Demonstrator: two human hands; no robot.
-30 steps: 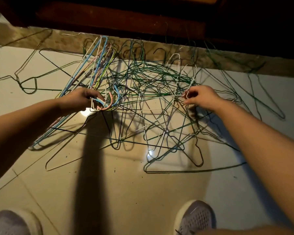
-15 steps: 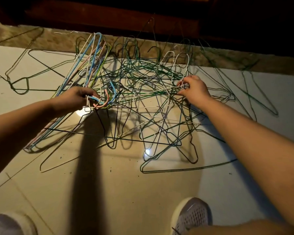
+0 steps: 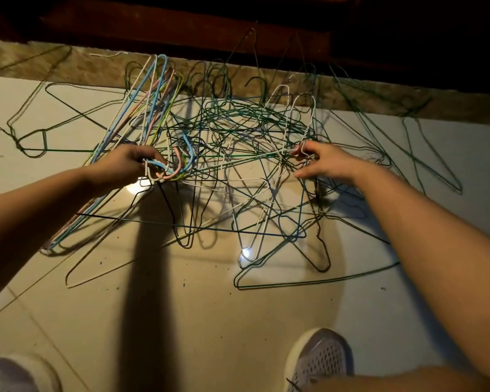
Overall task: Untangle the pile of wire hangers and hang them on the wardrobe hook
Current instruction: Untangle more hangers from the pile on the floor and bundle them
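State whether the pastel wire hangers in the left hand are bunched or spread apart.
Bunched: the left hand grips the pastel wire hangers by their hooks, their frames lying stacked close together.

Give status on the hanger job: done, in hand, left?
Done: a bundle of coloured hangers is gathered by the hooks in the left hand. In hand: the right hand pinches a white hanger in the pile. Left: most hangers lie tangled on the floor, a few loose around them. None is hung, and no wardrobe hook is in view.
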